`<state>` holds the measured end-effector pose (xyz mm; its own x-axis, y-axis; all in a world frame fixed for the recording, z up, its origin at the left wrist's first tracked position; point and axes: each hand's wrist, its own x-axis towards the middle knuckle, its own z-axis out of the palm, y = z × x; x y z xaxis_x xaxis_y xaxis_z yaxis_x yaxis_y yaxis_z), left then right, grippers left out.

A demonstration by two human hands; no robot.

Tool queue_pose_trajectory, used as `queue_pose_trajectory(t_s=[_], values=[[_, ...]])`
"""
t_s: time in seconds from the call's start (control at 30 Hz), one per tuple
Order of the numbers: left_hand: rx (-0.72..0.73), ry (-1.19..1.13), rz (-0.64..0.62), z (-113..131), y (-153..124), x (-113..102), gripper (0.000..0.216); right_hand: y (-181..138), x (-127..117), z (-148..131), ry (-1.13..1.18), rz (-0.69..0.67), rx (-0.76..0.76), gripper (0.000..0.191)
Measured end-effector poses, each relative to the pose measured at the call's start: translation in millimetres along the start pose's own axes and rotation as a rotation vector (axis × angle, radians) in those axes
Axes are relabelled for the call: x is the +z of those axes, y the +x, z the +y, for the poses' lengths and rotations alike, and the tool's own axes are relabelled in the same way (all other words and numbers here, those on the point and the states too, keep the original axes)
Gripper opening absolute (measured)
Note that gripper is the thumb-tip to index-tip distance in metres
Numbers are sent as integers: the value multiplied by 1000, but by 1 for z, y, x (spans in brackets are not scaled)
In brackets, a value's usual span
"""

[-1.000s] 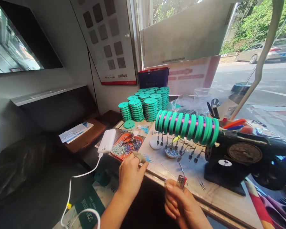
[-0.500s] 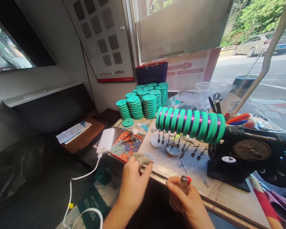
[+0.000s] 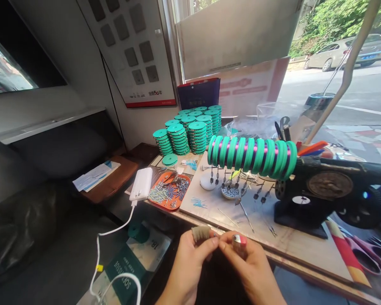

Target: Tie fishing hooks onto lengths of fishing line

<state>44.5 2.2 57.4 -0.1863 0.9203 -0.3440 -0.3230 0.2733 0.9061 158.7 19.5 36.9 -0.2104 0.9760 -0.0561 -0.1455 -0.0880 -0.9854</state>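
Observation:
My left hand (image 3: pixel 193 258) and my right hand (image 3: pixel 249 264) meet in front of the table's edge, fingertips almost touching. Around a finger of the left hand is a drab greenish-grey wrap (image 3: pixel 201 234). Its thumb and finger pinch together on something too small to make out. In the right hand sits what looks like a lighter (image 3: pixel 239 241), its red and metal top showing between the fingers. That hand's thumb and index finger are also pressed together; anything between them is hidden. Beyond the hands, a row of green spools (image 3: pixel 250 156) is mounted on a black machine (image 3: pixel 317 186).
Stacks of green discs (image 3: pixel 197 131) stand at the back. An orange tray (image 3: pixel 174 205) holds small parts, beside a white power bank (image 3: pixel 141 184) with a cable. Pale blue sticks (image 3: pixel 198 203), a bowl of beads (image 3: pixel 230 192) and thin tools (image 3: pixel 247 218) lie on the table. Scissors (image 3: pixel 368 254) rest at right.
My left hand has drawn back from near the tray and the blue sticks to my right hand. My right hand keeps the lighter, and the fingertips of both hands have come together.

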Motion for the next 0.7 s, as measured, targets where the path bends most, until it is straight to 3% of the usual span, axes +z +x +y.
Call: queue_pose_trajectory(t_s=[0.1, 0.2, 0.3, 0.47, 0.7], values=[[-14, 9, -31, 0, -2, -1, 12, 4, -13, -4, -270, -49, -335, 8], [-16, 28, -61, 1, -4, -2, 12, 13, -23, -9, -443, -231, -520, 22], [-7, 55, -45, 2, -5, -2, 11, 21, -26, -15, -489, -342, -460, 22], [30, 97, -22, 2, -4, -3, 13, 27, -26, -20, -513, -342, -376, 16], [97, 148, -55, 6, -6, 0, 12, 28, -28, -20, -417, -377, -281, 24]])
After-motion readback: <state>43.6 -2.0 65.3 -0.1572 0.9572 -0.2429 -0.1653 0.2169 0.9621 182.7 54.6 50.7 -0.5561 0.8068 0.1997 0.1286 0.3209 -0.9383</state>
